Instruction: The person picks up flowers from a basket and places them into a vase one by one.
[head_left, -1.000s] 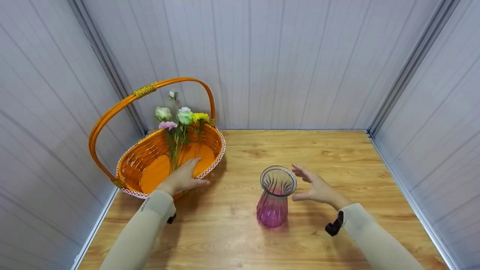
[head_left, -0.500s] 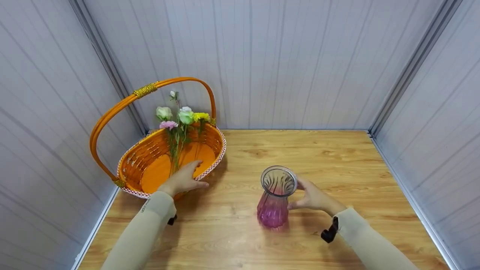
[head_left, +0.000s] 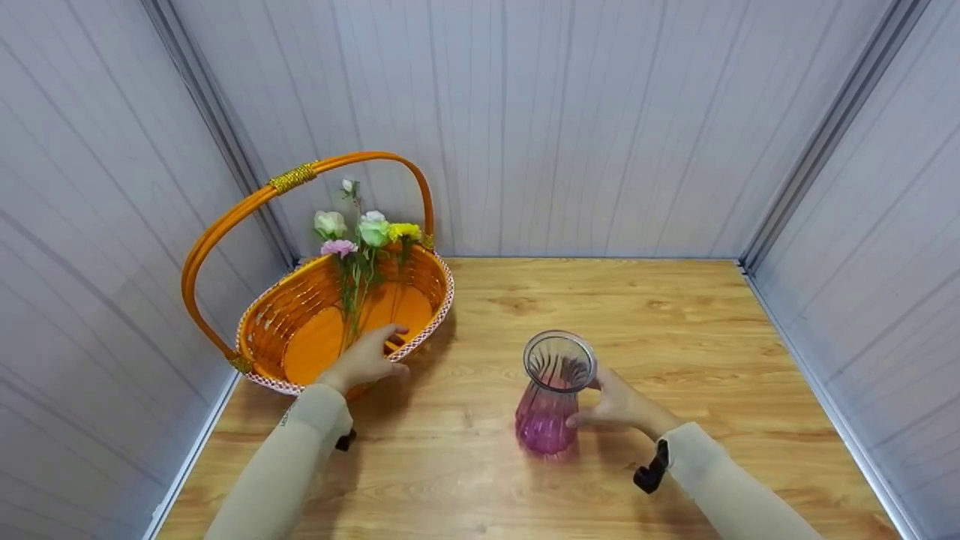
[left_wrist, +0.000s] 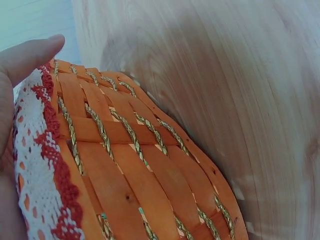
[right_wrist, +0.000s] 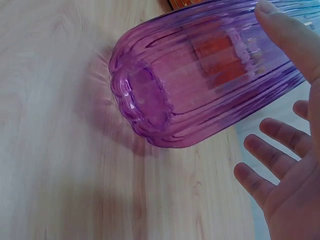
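A glass vase (head_left: 547, 420), clear at the neck and pink-purple below, stands upright on the wooden table. At its right side is my right hand (head_left: 619, 401), the thumb in front of the glass. In the right wrist view the thumb (right_wrist: 287, 37) overlaps the vase (right_wrist: 170, 95), while the other fingers (right_wrist: 272, 155) are spread apart from it. My left hand (head_left: 364, 364) lies over the front rim of an orange woven basket (head_left: 262, 330), fingers inside and thumb outside. The left wrist view shows that thumb (left_wrist: 35, 55) straight above the lace-trimmed rim (left_wrist: 45, 165).
Several cut flowers (head_left: 373, 229), white, pink and yellow, lean against the basket's back rim with their stems inside. The basket's tall handle (head_left: 225, 225) arches over it. Pale panel walls (head_left: 585, 127) enclose the wooden table (head_left: 622, 300) at the back and sides.
My right hand has moved left to the vase, its thumb coming in front of the glass. The left thumb and index finger have drawn slightly closer together at the basket rim.
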